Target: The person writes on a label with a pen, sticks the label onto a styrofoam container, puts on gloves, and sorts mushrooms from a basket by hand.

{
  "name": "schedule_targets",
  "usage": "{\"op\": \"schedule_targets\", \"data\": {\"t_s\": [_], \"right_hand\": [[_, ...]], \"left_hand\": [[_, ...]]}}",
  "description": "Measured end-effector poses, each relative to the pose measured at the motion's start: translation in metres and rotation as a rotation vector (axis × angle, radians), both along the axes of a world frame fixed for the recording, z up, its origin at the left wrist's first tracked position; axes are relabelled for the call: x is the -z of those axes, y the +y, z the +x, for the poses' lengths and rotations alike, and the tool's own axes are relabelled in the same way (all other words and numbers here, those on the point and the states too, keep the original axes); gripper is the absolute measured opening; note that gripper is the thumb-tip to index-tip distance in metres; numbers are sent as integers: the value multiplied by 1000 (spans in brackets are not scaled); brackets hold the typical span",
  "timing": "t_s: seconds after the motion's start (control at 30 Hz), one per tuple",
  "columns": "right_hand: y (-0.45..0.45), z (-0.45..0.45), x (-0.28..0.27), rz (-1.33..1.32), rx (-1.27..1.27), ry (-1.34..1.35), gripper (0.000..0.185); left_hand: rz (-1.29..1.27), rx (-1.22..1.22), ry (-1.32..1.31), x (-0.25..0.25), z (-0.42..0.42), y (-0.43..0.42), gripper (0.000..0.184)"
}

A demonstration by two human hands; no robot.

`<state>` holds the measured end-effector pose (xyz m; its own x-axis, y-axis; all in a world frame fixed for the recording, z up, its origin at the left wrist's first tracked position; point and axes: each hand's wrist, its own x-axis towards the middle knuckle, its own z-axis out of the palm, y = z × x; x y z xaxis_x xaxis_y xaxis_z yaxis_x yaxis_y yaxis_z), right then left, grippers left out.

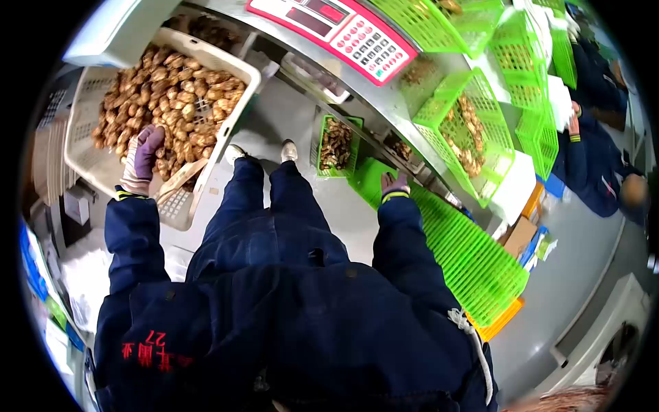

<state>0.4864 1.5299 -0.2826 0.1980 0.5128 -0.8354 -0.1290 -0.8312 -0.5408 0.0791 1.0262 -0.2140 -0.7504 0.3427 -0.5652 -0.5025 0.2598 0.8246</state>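
My left hand (145,150), in a purple glove with a striped cuff, is at the near left of a large white plastic crate (244,77). Its fingers curl down among a heap of brown bulbs or tubers (171,96); whatever they enclose is hidden. A pale wooden-looking strip (182,180) lies beside that hand, at the crate's near side. On the right, my gloved right hand (395,184) is closed over the far edge of a long green slatted basket (456,244), which hangs tilted beside my right arm.
A scale with a red keypad panel (343,34) rests on the metal bench. Green baskets (504,141) with bulbs line it; a smaller green basket (357,147) of brown pieces sits below. A co-worker in dark clothing (590,161) is at far right. My shoes (289,150) are between crate and bench.
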Motion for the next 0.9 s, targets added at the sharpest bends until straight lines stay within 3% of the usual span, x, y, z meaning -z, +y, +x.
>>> {"op": "schedule_targets", "data": {"t_s": [0.03,0.07,0.1,0.13,0.17,0.2,0.23,0.3,0.4,0.47,0.5,0.53,0.6,0.67,0.77,0.83,0.87,0.9], "right_hand": [[-4,5,7,-51,-133,42,44],[-15,-1,5,-126,-195,112,42],[-25,-10,7,-194,-390,153,40],[-46,-42,-23,-232,-484,158,36],[-66,-66,-41,-115,-727,180,33],[-86,-95,-66,-59,-879,157,31],[-96,-111,-70,40,-1039,301,29],[-134,-174,-134,109,-1301,472,25],[-191,-255,-201,295,-1706,618,20],[-229,-302,-195,275,-1781,600,24],[-238,-328,-164,514,-1991,610,24],[-255,-355,-140,588,-1994,649,23],[-288,-404,-97,854,-2103,417,35],[-320,-455,-80,1119,-2374,-194,52],[-340,-481,-47,1507,-2519,-516,49],[-330,-487,-39,1474,-2258,-147,32],[-324,-487,-40,1147,-2159,22,27],[-320,-484,-50,835,-2023,170,24]], "left_hand": [[225,-101,118,-41,29,25,28],[493,-413,-219,-82,50,46,36],[770,-226,-230,-71,55,28,41],[847,-376,-149,-71,76,35,46],[944,-356,-285,-97,86,46,51],[992,-347,-362,-107,94,56,52],[1038,-317,-269,-103,102,65,52],[896,-424,-318,-109,113,65,43],[878,-385,-331,-108,111,60,33],[874,-393,-307,-88,106,49,30],[863,-526,-400,-89,103,47,28],[849,-579,-414,-91,98,44,27],[861,-709,-474,-89,90,41,26],[873,-750,-475,-63,87,39,25],[816,-802,-548,-57,83,33,27],[642,-751,-338,-52,88,27,27],[559,-593,-79,-53,92,23,26],[611,-628,-261,-62,88,20,24]]}}
